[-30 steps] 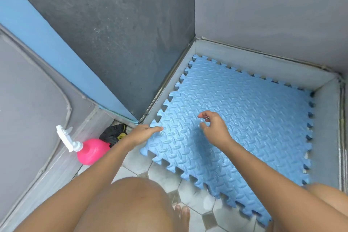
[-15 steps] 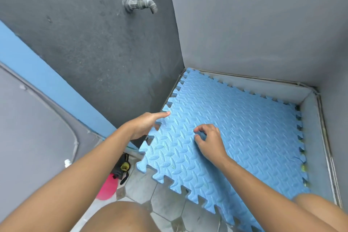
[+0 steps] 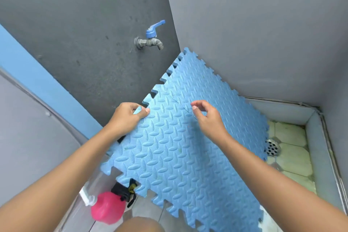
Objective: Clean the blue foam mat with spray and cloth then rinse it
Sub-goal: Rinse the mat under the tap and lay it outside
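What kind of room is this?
Probably a small wash area or shower corner: a tap sticks out of the wall, and a metal drain sits in the tiled floor.

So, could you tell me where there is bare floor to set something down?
The green tiles right of the mat, around the drain up to the ledge, are bare. Bottom left is crowded: the bottle and a black bundle sit by the mat's corner.

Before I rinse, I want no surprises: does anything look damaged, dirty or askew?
The blue foam mat is tilted up against the wall, its edge gripped by the left hand. Thin dark lines near the right hand look like cuts. Floor tiles by the drain show greenish staining.
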{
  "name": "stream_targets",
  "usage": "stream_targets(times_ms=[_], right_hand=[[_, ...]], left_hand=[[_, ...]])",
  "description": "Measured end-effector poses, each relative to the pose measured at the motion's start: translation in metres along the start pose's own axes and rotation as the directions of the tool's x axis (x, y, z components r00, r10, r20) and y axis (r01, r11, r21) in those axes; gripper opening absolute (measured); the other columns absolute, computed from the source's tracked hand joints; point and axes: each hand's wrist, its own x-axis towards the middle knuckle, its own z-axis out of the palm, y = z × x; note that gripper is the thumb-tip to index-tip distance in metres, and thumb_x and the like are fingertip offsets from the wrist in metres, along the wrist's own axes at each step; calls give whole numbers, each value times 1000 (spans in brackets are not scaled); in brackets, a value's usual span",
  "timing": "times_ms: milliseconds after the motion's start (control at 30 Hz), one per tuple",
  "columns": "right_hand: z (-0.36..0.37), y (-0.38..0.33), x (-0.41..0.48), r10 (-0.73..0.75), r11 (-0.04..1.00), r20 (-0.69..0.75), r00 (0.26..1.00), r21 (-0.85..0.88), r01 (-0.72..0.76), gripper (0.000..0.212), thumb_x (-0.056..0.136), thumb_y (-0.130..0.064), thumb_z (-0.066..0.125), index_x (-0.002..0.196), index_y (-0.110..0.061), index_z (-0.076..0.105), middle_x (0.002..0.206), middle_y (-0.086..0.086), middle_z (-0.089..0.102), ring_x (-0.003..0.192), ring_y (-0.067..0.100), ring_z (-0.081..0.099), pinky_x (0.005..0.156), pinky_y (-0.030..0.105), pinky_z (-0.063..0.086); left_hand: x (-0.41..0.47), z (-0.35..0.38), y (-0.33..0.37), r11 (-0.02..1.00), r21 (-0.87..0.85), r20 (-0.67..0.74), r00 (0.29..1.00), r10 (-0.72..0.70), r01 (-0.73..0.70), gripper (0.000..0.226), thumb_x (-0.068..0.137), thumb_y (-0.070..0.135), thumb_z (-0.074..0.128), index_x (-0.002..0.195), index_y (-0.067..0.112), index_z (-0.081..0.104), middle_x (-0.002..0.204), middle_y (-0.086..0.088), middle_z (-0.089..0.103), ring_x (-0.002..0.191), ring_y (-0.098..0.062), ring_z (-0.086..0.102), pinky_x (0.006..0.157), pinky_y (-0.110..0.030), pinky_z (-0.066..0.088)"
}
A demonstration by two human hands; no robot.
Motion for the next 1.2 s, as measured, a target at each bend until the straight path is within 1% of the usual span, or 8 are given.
stream_targets(times_ms=[67, 267, 400, 500, 800, 933, 1067, 1200], right_hand=[[0, -40, 41, -90, 996, 20, 996, -13, 90, 17, 100, -25, 55, 111, -19, 67, 107, -11, 67, 100, 5, 59, 83, 12, 42], [10, -175, 168, -453, 869, 55, 890, -194, 455, 37, 103, -36, 44, 132, -20, 60, 134, -7, 59, 126, 9, 51, 103, 19, 35], [18, -210, 219, -315, 687, 422, 850, -516, 511, 47, 108, -36, 29, 122, -5, 61, 129, 11, 62, 138, 26, 43, 106, 25, 28], [13, -201, 230, -234, 603, 455, 859, -626, 495, 61, 106, -49, 19, 111, -5, 62, 119, 13, 63, 117, 32, 55, 102, 40, 39], [17, -186, 222, -384, 467, 370, 846, -712, 524, 54, 105, -51, 10, 81, -19, 46, 90, 2, 50, 89, 27, 41, 97, 43, 38], [12, -177, 211, -478, 531, 258, 839, -676, 511, 45, 107, -44, 21, 86, -16, 50, 96, 3, 51, 99, 31, 49, 97, 42, 38], [18, -128, 186, -603, 722, 12, 798, -416, 552, 41, 105, -31, 35, 141, -19, 51, 145, 1, 48, 141, 26, 33, 120, 35, 22], [30, -39, 152, -179, 961, -180, 967, -243, 132, 55, 104, -41, 32, 157, -24, 26, 165, -2, 21, 153, 18, 9, 125, 41, 9]], left_hand=[[-3, -12, 7, 999, 39, -29, 999, 36, -34, 30, 93, 48, 70, 84, 20, 77, 79, -12, 75, 65, -24, 62, 69, -35, 48], [-4, -25, 15, 996, 56, -72, 995, 76, -72, 25, 94, 44, 70, 86, 22, 78, 88, -8, 79, 90, -29, 72, 82, -43, 53], [-4, -27, 13, 996, 36, -81, 993, 85, -82, 23, 95, 40, 70, 88, 20, 78, 105, 0, 78, 109, -18, 68, 85, -30, 42], [-3, -29, 10, 995, 38, -79, 993, 90, -87, 22, 96, 40, 69, 89, 21, 78, 110, -2, 78, 112, -19, 68, 87, -29, 42], [-3, -29, 7, 991, 86, -96, 989, 111, -103, 23, 96, 41, 68, 92, 20, 78, 116, -2, 77, 117, -19, 67, 94, -33, 47], [-2, -30, 9, 991, 87, -81, 990, 112, -105, 24, 96, 42, 69, 92, 20, 78, 105, 3, 78, 108, -17, 69, 94, -36, 51], [-1, -33, 12, 994, 48, -60, 993, 102, -100, 26, 97, 44, 66, 92, 22, 80, 91, 7, 79, 95, -12, 73, 90, -37, 56], [-1, -32, 18, 999, -2, -33, 998, 54, -54, 49, 104, 48, 52, 90, 10, 79, 58, -14, 56, 46, -13, 44, 53, -28, 39]])
